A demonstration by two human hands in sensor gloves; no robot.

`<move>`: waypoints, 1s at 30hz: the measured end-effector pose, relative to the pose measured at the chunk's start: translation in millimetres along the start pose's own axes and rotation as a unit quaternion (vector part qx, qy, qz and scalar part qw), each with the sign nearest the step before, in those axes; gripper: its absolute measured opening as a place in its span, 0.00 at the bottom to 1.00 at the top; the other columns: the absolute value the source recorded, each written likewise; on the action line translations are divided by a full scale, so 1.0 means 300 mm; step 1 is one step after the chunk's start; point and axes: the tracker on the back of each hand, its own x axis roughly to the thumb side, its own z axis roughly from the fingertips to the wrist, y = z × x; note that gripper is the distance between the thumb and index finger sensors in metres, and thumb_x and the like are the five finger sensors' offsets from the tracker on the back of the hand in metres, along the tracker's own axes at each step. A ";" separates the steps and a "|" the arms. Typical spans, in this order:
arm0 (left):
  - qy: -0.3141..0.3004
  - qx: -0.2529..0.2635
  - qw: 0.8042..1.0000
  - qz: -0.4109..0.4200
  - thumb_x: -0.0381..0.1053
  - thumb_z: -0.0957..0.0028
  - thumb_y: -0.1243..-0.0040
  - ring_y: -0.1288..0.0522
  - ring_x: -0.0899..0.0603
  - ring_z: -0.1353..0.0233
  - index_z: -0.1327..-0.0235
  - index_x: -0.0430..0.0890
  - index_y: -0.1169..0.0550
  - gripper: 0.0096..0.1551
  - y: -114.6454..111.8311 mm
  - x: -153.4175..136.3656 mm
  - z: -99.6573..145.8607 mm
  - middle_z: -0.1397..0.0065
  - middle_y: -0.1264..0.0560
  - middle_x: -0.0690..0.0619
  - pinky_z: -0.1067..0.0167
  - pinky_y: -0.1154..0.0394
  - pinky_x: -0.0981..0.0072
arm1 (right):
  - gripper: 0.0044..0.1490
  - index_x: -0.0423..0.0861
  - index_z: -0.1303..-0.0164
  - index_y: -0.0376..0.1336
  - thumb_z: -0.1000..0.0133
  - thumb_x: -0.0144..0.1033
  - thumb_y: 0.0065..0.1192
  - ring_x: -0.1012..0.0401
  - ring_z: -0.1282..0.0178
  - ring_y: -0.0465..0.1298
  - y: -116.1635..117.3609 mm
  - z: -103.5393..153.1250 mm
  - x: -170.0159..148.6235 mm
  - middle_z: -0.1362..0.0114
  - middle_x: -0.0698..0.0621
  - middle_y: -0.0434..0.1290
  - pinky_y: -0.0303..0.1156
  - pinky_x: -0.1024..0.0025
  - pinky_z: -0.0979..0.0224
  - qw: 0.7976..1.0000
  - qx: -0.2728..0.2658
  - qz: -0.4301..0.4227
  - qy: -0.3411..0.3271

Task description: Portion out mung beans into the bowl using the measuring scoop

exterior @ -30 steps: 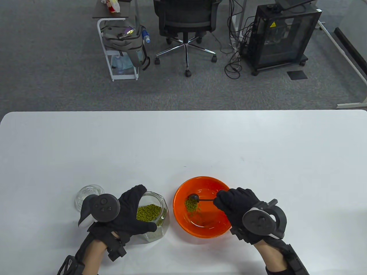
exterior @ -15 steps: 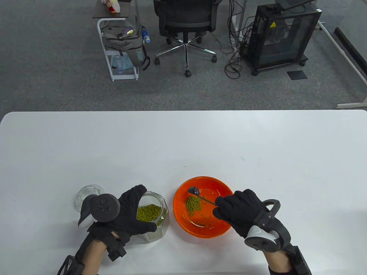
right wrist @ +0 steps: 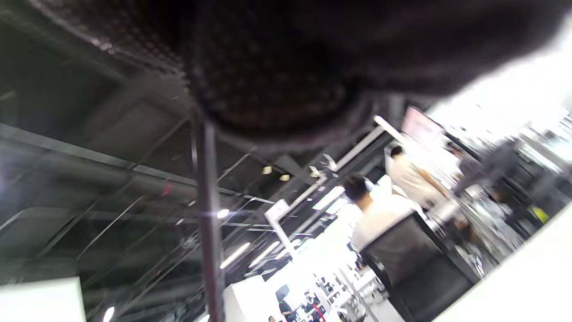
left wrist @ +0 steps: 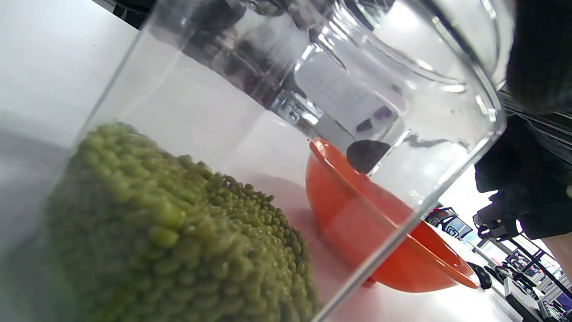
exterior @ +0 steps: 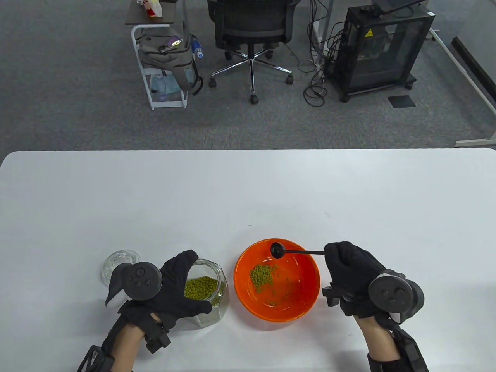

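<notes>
Table view: the left hand point(exterior: 166, 286) wraps its fingers and thumb round a clear faceted glass jar point(exterior: 207, 294) at the lower left of the frame; the right hand point(exterior: 350, 271) pinches the thin handle of a black measuring scoop point(exterior: 277, 249), its round cup over the far rim of the orange bowl point(exterior: 310, 294).
Mung beans: one green heap in the jar point(exterior: 200, 288); a smaller patch in the bowl point(exterior: 261, 276), left of its middle, with a few loose beans scattered beside it.
Left wrist view: looks through the jar wall point(left wrist: 250, 112), where the beans point(left wrist: 178, 241) appear as a close, pebbled mound; the bowl's orange side point(left wrist: 357, 232) and the dark scoop cup point(left wrist: 366, 154) show behind the glass, a detail the overhead frame cannot give.
Right wrist view: blurred; the knit black glove point(right wrist: 277, 67) fills the top, and the scoop's straight metal-looking stem point(right wrist: 209, 214) runs down from it; the cup is out of frame.
Lid: a round clear glass lid point(exterior: 121, 263) lies on the counter point(exterior: 248, 193) just left of the left hand.
Edges and room: jar and bowl stand near each other, apart, close to the lower edge; the white counter is wide and bare above them and to the right of the right hand.
Surfaces: the bowl is glossy and round; the counter is smooth and matte.
</notes>
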 end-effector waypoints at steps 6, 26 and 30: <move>0.000 0.000 1.000 0.000 0.83 0.57 0.29 0.43 0.19 0.20 0.21 0.33 0.54 0.80 0.000 0.000 0.000 0.17 0.50 0.30 0.28 0.43 0.21 | 0.26 0.40 0.69 0.79 0.48 0.52 0.69 0.59 0.84 0.83 0.000 -0.017 -0.120 0.75 0.49 0.87 0.81 0.64 0.74 0.980 0.027 -0.113 0.163; 0.000 -0.002 1.000 -0.001 0.83 0.57 0.29 0.43 0.19 0.20 0.21 0.33 0.54 0.80 0.000 0.000 -0.001 0.17 0.50 0.30 0.28 0.43 0.21 | 0.26 0.40 0.68 0.79 0.47 0.53 0.68 0.59 0.83 0.83 0.147 -0.036 0.200 0.75 0.49 0.87 0.80 0.65 0.74 0.954 0.156 -0.232 0.104; 0.000 -0.002 1.000 -0.001 0.83 0.57 0.29 0.43 0.19 0.20 0.21 0.33 0.54 0.80 0.000 -0.001 0.000 0.17 0.50 0.30 0.28 0.43 0.21 | 0.26 0.40 0.67 0.79 0.47 0.53 0.67 0.59 0.82 0.83 0.202 -0.049 0.303 0.74 0.49 0.87 0.81 0.65 0.73 0.964 0.180 -0.185 0.063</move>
